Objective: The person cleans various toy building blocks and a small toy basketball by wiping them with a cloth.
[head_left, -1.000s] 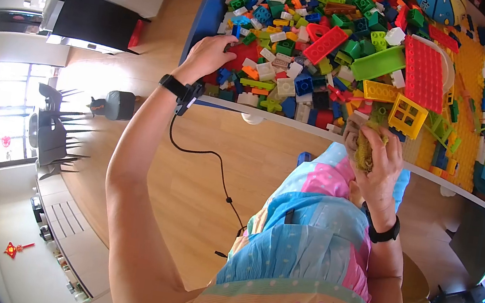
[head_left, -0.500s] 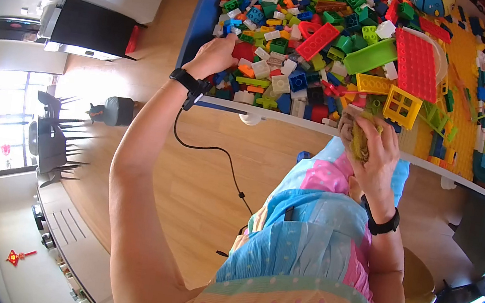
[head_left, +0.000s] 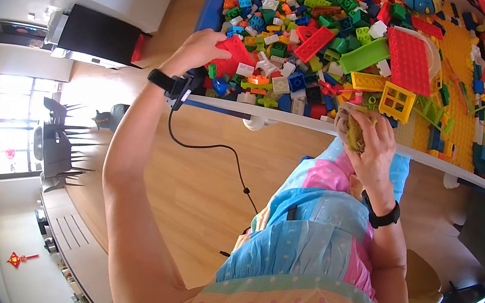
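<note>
At the left end of the toy bin, my left hand (head_left: 197, 52) grips a large red toy block (head_left: 231, 57), its fingers bent over the near-left side. Loose bricks lie right beside and below it, among them a blue piece (head_left: 219, 85) and a white piece (head_left: 245, 69). Over the bin's front edge, my right hand (head_left: 378, 143) is closed around a crumpled yellow-green and greyish cloth (head_left: 357, 130). Close to that hand stands a yellow window frame (head_left: 397, 103). The underside of the red block is hidden.
Mixed building bricks fill the blue-walled bin (head_left: 211, 7). A red studded plate (head_left: 409, 62) and a light green slide piece (head_left: 364, 55) rest on top. To the right is a yellow baseplate (head_left: 460, 77) with bricks. A black cable (head_left: 212, 147) hangs from my left wrist.
The red block, mostly buried before, is now pulled up and tilted in my left hand, which has shifted slightly left. My right hand keeps its hold on the cloth.
</note>
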Tool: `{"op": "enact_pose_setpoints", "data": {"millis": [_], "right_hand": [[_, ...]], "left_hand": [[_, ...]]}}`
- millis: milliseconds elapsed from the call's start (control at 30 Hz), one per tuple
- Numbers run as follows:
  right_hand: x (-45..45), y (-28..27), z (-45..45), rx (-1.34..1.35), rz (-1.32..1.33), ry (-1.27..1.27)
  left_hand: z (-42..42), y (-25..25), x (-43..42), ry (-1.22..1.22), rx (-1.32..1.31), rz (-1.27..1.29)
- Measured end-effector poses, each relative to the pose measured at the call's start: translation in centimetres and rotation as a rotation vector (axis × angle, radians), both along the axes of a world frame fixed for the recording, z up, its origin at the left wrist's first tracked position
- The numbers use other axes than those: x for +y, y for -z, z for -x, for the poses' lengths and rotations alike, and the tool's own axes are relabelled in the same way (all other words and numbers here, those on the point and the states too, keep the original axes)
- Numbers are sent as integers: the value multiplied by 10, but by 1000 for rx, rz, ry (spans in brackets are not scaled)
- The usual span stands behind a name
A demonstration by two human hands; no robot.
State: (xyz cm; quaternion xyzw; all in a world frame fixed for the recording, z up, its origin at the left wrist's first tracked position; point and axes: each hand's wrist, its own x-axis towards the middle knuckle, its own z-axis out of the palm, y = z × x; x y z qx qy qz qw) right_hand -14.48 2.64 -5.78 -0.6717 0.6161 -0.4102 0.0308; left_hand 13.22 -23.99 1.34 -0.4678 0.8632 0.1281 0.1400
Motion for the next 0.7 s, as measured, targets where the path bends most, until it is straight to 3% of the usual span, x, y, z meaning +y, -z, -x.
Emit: {"op": "enact_pose_setpoints", "data": {"millis": [100,200,233,433,533,567,700], "right_hand": [[1,0,0,-8,3,0],[2,-1,0,-14,4,-7],[2,-1,0,-16,4,-9],[5,0,1,-3,35,18],[6,6,2,-417,62,41],[9,0,4,-556,-62,163],[4,-22,44,-1263,-12,80]], "left_hand": [[-9,-17,2,-131,231,58],[-11,-38,8,-184,333,344],[-17,-35,4,-177,539,330],[5,-44,50,-501,1354,-288],[22,-41,85,-540,1552,-625],[30,-39,100,-541,1585,-667],[65,-17,150,-550,1734,-912]]}}
